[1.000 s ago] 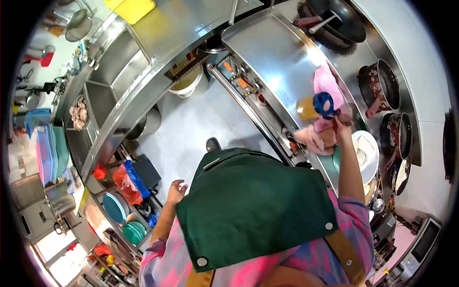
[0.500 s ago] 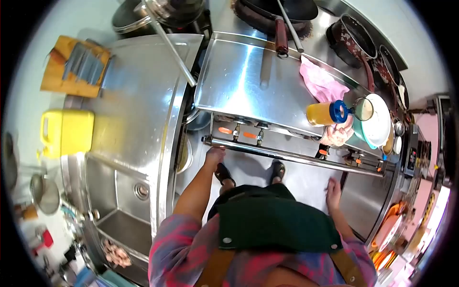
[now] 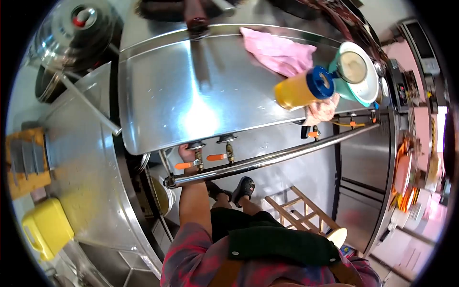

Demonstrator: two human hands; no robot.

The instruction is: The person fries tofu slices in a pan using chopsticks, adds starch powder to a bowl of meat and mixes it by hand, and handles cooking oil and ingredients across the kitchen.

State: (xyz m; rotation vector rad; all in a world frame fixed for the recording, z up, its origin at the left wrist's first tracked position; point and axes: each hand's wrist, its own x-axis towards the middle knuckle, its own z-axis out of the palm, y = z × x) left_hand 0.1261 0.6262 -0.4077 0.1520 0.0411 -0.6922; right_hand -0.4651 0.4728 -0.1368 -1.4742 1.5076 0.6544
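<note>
My left hand reaches past the steel pipe and under the front edge of the stove counter. Right beside it is a gas valve with an orange lever. The counter edge hides most of the fingers, so I cannot tell whether they grip anything. A second orange lever sits a little to the right. My right hand is out of view. On the counter lies a bottle of yellow liquid with a blue cap, close to a pink cloth.
A small strainer rests over a white and green bowl at the right. A wooden stool stands on the floor. At left are a yellow jug, a knife block and a lidded pot.
My left hand has gone from beside the pipe's end to under the counter edge by the valves. My right hand has left view. The camera has turned and come closer to the counter.
</note>
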